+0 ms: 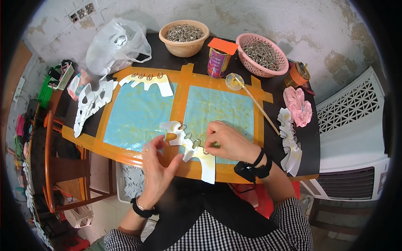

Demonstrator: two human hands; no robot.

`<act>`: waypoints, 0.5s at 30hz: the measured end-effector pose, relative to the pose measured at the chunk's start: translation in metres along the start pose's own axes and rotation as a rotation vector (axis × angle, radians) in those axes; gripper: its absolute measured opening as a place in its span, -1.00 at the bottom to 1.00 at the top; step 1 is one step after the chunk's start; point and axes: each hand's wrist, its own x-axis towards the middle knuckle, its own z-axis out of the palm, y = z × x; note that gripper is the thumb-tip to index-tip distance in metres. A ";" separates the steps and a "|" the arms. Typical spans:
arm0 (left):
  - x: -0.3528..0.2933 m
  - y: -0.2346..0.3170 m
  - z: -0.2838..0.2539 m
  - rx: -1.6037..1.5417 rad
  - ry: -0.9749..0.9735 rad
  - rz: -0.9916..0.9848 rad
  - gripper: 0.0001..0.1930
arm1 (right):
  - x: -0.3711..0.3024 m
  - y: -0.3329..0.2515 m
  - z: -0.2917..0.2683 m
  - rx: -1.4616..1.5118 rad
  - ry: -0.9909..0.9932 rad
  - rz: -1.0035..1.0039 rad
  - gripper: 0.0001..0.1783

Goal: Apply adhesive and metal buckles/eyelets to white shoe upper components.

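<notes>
A white scalloped strip [208, 167], smeared with yellow glue, lies near the table's front edge with several metal rings [188, 136] along it. At the right part of this strip, the thumb and fingers of my right hand [230, 144] are pinched together on a metal ring [205, 150], partly hidden by the fingertips. My left hand [157, 167] is beside the strip's left part, thumb and fingers spread, holding nothing. Farther back, a second white strip [166, 87] carries several rings. More white strips with rings [289, 144] lie at the right edge.
Blue sheets [138, 113] edged with orange tape cover the tabletop. Behind them stand a beige basin [184, 49] and pink basket [261, 54] of rings, a purple can [217, 62] and a plastic bag [117, 44]. A stick [264, 111] rests across a small glue dish [234, 82].
</notes>
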 end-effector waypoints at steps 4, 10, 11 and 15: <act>0.027 0.003 0.014 -0.048 -0.200 0.384 -0.25 | 0.012 0.008 0.000 -0.069 -0.093 -0.059 -0.90; 0.026 0.003 0.041 -0.193 -0.312 0.230 -0.31 | 0.009 0.003 0.005 -0.102 -0.054 -0.118 -0.84; 0.024 0.002 0.043 -0.192 -0.289 0.208 -0.34 | 0.008 0.003 0.007 -0.118 -0.036 -0.138 -0.84; 0.024 0.002 0.043 -0.158 -0.262 0.266 -0.38 | 0.003 -0.002 0.013 -0.249 0.044 -0.244 -0.83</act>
